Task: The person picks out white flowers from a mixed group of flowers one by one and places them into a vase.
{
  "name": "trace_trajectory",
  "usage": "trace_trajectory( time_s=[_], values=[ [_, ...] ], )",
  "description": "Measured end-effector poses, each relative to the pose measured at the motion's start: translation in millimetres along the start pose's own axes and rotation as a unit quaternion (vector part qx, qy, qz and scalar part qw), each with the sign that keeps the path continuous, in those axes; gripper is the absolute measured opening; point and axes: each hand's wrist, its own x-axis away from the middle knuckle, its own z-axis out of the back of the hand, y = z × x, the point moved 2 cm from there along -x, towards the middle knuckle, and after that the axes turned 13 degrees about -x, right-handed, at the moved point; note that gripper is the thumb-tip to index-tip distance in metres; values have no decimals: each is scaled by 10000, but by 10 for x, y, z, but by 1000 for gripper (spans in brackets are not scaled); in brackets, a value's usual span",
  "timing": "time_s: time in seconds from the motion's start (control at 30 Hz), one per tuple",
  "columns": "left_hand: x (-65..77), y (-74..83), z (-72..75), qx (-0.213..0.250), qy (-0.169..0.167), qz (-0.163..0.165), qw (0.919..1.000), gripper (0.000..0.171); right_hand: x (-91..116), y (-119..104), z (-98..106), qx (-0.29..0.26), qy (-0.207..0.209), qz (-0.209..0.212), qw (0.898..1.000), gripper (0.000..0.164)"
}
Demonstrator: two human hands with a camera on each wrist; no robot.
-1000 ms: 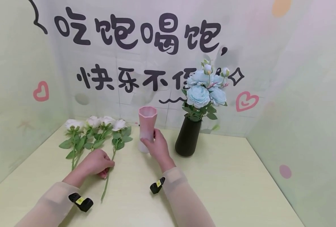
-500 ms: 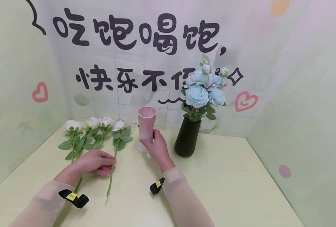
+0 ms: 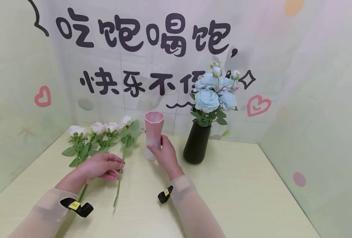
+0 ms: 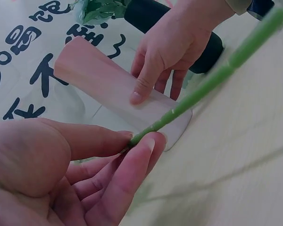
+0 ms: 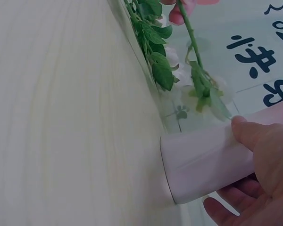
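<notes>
My left hand (image 3: 99, 167) pinches the green stem (image 4: 212, 82) of a white rose (image 3: 128, 140) between thumb and fingertips. The rose is tilted, bloom toward the back wall, and its lower stem slants over the table with a shadow beneath. With thumb and fingers around its lower half, my right hand (image 3: 166, 156) holds a pink-to-white faceted vase (image 3: 154, 130) upright on the table. The vase's open mouth shows nothing inside. In the right wrist view, the rose's leaves (image 5: 205, 87) hang close beside the vase.
Several more white roses (image 3: 97, 129) lie on the table (image 3: 238, 198) at the left, partly behind my left forearm. A black vase (image 3: 197, 143) with pale blue flowers (image 3: 207, 100) stands right of my right hand. A lettered backdrop (image 3: 152, 66) closes the rear.
My left hand has lifted the rose off the table and shifted it slightly right, closer to the pink vase. The right hand and vase have stayed in place.
</notes>
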Motion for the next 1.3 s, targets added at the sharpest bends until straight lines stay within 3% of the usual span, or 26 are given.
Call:
trace_trajectory(
  time_s=[0.2, 0.33, 0.73, 0.93, 1.1, 1.23, 1.3],
  values=[
    [28, 142, 27, -8, 497, -79, 9987, 38, -5, 6, 1, -20, -15, 46, 10000, 60],
    [60, 252, 85, -115, 849, -310, 9958, 35, -3, 0, 1, -41, -29, 56, 10000, 60],
    [104, 589, 222, -401, 1695, -1010, 9795, 33, -29, 48, -10, -62, -15, 55, 10000, 62],
    [113, 865, 254, -296, 2450, -1339, 9598, 33, -23, 45, -18, -75, -12, 64, 10000, 62],
    [137, 1040, 295, 82, 3028, -1612, 9393, 26, -10, 43, -22, 27, -34, 78, 10000, 61],
    [158, 1149, 324, 811, 3300, -1928, 9205, 23, -5, 36, -12, 78, -18, 161, 9998, 61],
    [164, 1195, 329, 1228, 3463, -2145, 9050, 22, -7, 32, -8, 80, -30, 178, 9998, 61]
  ],
)
